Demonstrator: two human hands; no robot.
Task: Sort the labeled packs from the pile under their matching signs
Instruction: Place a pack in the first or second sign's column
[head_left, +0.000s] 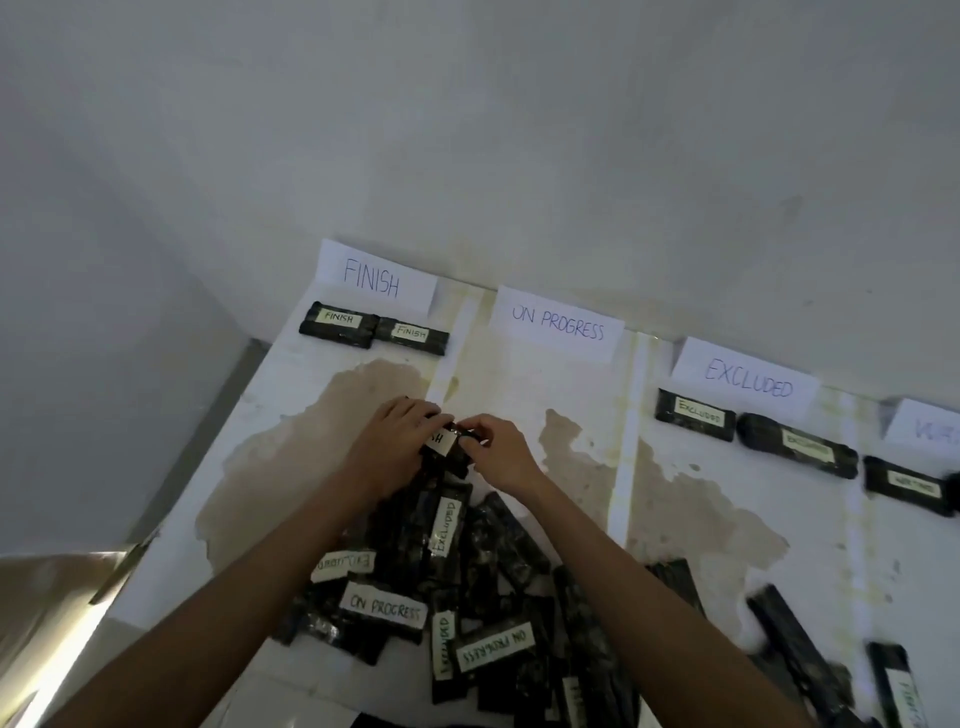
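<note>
Black pack (442, 441), one, in grip of left hand (387, 447) and right hand (501, 452); four signs (558, 325).

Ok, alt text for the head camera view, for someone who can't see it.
The left hand and right hand grip a black pack with a label ending in SH over a pile of labeled packs on a white table. Signs read FINISH, ON PROGRESS and EXCLUDED; two FINISH packs and two EXCLUDED packs lie under theirs.

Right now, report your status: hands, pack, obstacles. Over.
Left hand and right hand grip one pack, label ends SH. Two sorted packs lie under FINISH sign. Nothing between.
</note>
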